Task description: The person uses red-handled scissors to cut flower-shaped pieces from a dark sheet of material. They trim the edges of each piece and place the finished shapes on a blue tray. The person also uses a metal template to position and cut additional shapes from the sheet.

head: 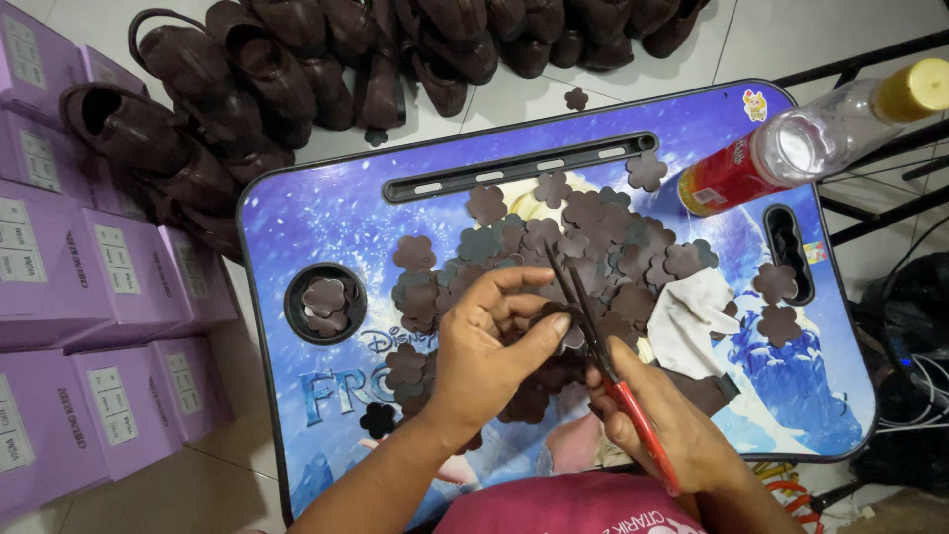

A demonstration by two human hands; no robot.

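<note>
The brown flower cutout (565, 324) sits pinched in the left hand (489, 346) grip above the worktop (326, 213). The right hand (657, 430) grip clasps red-handled scissors (603, 361), blades at the piece. Many finished cutouts (593, 237) lie piled; trimming appears partway complete.

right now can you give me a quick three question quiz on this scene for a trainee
1. True or false: the right hand holds red-handled scissors.
2. What lies in the round cup hole of the lap tray? A) flower cutouts B) a bottle C) scissors
3. What does the left hand pinch between thumb and fingers?

Key: 1. true. 2. A. 3. A small brown flower cutout, at the scissor blades.
</note>
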